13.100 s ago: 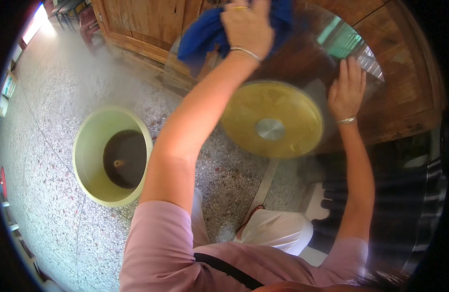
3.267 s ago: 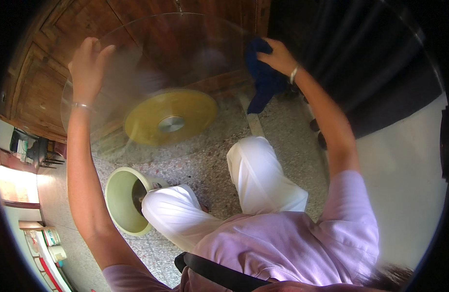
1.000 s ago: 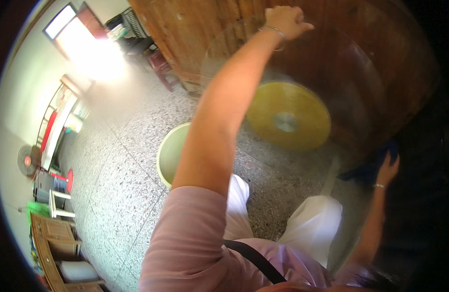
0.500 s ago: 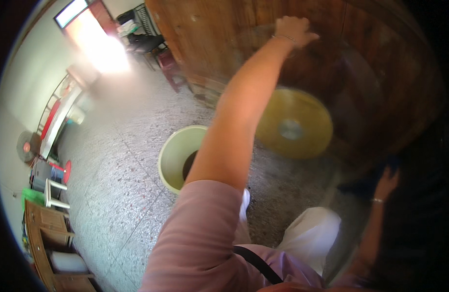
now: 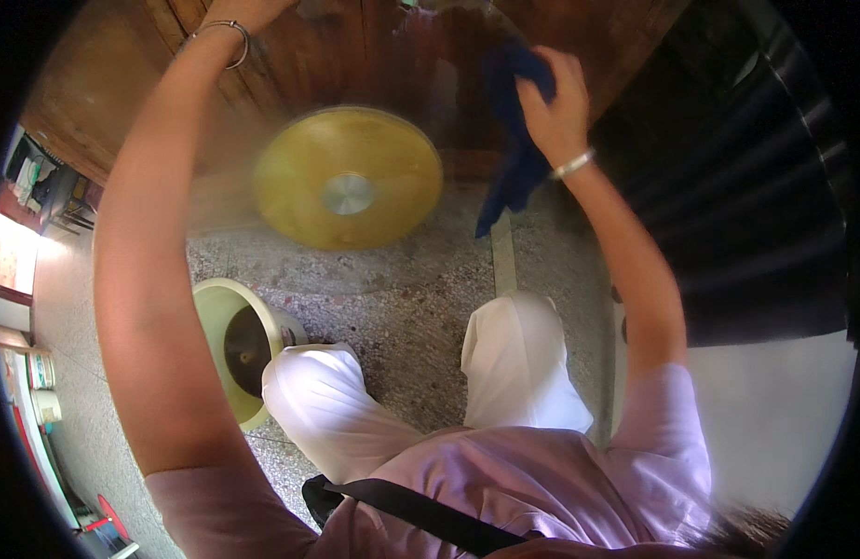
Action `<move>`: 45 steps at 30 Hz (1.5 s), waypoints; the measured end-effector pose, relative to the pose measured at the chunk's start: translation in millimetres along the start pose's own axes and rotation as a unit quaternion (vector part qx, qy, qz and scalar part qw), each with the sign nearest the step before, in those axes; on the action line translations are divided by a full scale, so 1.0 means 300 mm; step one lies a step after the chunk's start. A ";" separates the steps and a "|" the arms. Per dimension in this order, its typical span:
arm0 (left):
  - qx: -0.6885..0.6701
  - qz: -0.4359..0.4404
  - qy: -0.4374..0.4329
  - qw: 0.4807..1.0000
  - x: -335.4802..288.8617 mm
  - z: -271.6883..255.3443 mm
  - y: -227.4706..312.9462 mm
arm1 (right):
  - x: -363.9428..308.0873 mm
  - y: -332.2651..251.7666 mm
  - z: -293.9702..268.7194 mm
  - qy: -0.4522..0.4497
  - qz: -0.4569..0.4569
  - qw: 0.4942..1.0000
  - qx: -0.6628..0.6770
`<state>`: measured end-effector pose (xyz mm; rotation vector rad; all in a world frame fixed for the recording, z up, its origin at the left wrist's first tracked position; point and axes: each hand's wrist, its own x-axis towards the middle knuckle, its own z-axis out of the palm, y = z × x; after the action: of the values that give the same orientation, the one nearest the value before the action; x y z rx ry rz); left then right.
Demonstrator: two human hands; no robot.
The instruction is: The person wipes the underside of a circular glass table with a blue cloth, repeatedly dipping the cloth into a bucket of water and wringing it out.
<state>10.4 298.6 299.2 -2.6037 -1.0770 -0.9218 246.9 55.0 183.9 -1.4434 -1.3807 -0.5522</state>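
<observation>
My right hand (image 5: 558, 107) is closed on a dark blue cloth (image 5: 515, 154) that hangs down from it, over what looks like a clear glass panel. My left hand (image 5: 257, 7) reaches to the far left at the upper edge of the view; its fingers are cut off, so I cannot tell what it touches. Between my hands is a yellow round disc (image 5: 295, 182) with a silvery metal centre, seemingly attached to the glass. A pale green bucket (image 5: 257, 303) with dark liquid inside stands on the floor by my left knee.
Brown wooden panelling (image 5: 355, 56) rises behind the glass. To the right hangs dark, folded material (image 5: 756, 252) above a pale surface (image 5: 756, 419). A chair (image 5: 71, 200) and a bright doorway (image 5: 11, 256) lie far left. The floor (image 5: 402, 326) is speckled stone.
My view has turned right, bringing the disc and bucket leftward in it. My left arm has swung from the middle to the left side. The right hand with the cloth now shows clearly, higher up.
</observation>
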 end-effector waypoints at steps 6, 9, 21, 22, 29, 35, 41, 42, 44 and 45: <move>0.032 0.011 -0.043 0.998 0.018 0.019 0.041 | 0.185 -0.100 0.099 0.003 -0.046 0.999 -0.028; 0.095 0.044 0.013 0.994 0.019 0.004 0.046 | 0.232 -0.089 0.169 0.004 -0.112 0.989 -0.095; 0.098 0.084 -0.091 0.987 0.069 0.022 0.073 | 0.187 0.065 0.309 -0.042 -0.164 0.958 -0.233; 0.142 0.068 -0.082 0.984 0.085 0.044 0.048 | 0.210 0.012 0.289 -0.052 -0.167 0.953 -0.246; 0.156 0.014 0.129 0.979 -0.119 0.105 0.129 | 0.193 0.013 0.250 -0.090 -0.160 0.939 -0.292; -0.261 -0.183 0.044 0.947 -0.566 0.237 0.338 | 0.198 0.056 0.229 -0.086 -0.147 0.939 -0.300; -0.365 -0.478 -0.040 0.798 -1.018 0.597 0.383 | 0.194 0.046 0.251 -0.047 -0.202 0.934 -0.290; -0.373 -0.510 -0.042 0.774 -1.057 0.642 0.347 | 0.210 0.016 0.262 -0.054 -0.188 0.936 -0.292; -0.418 -0.551 -0.044 0.721 -1.079 0.720 0.306 | 0.215 -0.048 0.240 0.004 -0.221 0.946 -0.239; -0.435 -0.567 -0.029 0.699 -1.090 0.768 0.278 | 0.216 -0.063 0.233 -0.011 -0.203 0.947 -0.247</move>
<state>-0.7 136.4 -75.7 -2.2080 -2.9993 -1.9406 223.2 142.1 220.1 -1.5521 -1.6438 -1.2210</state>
